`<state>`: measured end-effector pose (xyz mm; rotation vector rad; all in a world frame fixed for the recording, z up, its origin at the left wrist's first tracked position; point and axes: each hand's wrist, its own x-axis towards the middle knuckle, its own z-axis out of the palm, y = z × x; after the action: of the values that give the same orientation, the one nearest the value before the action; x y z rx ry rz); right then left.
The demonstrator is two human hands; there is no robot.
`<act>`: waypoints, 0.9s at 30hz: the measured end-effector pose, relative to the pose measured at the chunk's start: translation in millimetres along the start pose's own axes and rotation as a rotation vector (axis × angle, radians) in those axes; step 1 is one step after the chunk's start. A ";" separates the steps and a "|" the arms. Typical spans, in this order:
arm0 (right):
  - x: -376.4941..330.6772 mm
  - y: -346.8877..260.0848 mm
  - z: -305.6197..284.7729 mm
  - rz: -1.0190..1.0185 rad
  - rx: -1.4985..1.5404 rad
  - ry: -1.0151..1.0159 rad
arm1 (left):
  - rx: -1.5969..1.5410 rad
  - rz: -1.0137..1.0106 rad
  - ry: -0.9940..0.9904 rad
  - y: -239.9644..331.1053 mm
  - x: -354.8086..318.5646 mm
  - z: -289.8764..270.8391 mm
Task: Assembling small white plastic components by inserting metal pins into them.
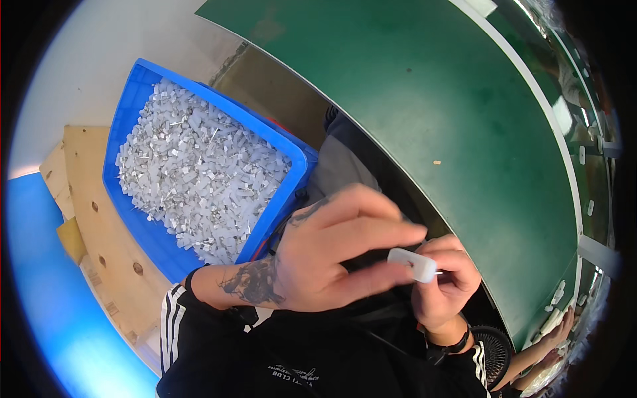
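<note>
A small white plastic piece (pixel 413 264), blocky with rounded corners, is in front of my chest. Its right end, where a bit of shiny metal shows, sits between the thumb and curled fingers of my right hand (pixel 452 282), which is closed on it. From the left reaches my left hand (pixel 338 255), slightly blurred, its thumb against the lower left part of the piece. The index finger of that hand stretches above the piece, apart from the thumb. Its other fingers are mostly hidden behind.
To my left stands a blue bin (pixel 295 156) heaped with small whitish plastic and metal pieces (pixel 199 166). Plywood (pixel 99 219) lies beyond it. A green table (pixel 411 106) curves ahead and right, bearing a small tan bit (pixel 436 162). Another person's arm (pixel 537 355) shows at lower right.
</note>
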<state>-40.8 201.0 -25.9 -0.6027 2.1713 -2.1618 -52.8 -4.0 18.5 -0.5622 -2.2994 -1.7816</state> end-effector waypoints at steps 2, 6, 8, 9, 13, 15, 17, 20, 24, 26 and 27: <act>-4.5 2.0 -0.7 0.093 0.211 0.064 | -0.086 -0.063 0.032 0.3 0.0 8.2; -8.2 10.4 2.7 0.151 0.435 0.115 | -0.209 -0.038 -0.014 -9.4 -7.3 21.5; -7.6 9.7 3.8 0.162 0.460 0.109 | -0.123 0.065 -0.005 -10.8 -7.6 24.6; -7.4 9.7 6.1 0.165 0.502 0.120 | -0.029 0.072 -0.026 -8.9 -8.4 24.4; -7.3 12.3 6.4 0.160 0.512 0.129 | 0.048 0.149 0.000 -7.2 -6.6 25.5; -9.0 10.8 3.9 0.186 0.502 0.116 | 0.052 0.123 -0.019 -6.0 -6.7 24.7; -9.7 10.3 1.8 0.210 0.492 0.101 | 0.038 0.130 -0.025 -7.0 -5.2 23.4; -11.0 10.8 -0.4 0.162 0.402 0.065 | -0.046 0.017 -0.016 -1.0 -5.9 24.0; -11.7 9.2 -0.1 0.183 0.398 0.073 | -0.179 -0.145 -0.046 -0.2 -3.0 21.7; -11.4 8.8 0.8 0.157 0.353 0.060 | -0.213 -0.147 -0.004 -1.2 -4.4 26.7; -13.0 9.0 1.1 0.151 0.360 0.082 | -0.229 -0.141 -0.010 -1.4 -4.4 27.4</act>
<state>-30.7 203.4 -37.9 -0.3226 1.7258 -2.4410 -47.0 21.2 8.3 -0.4524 -2.2060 -2.1302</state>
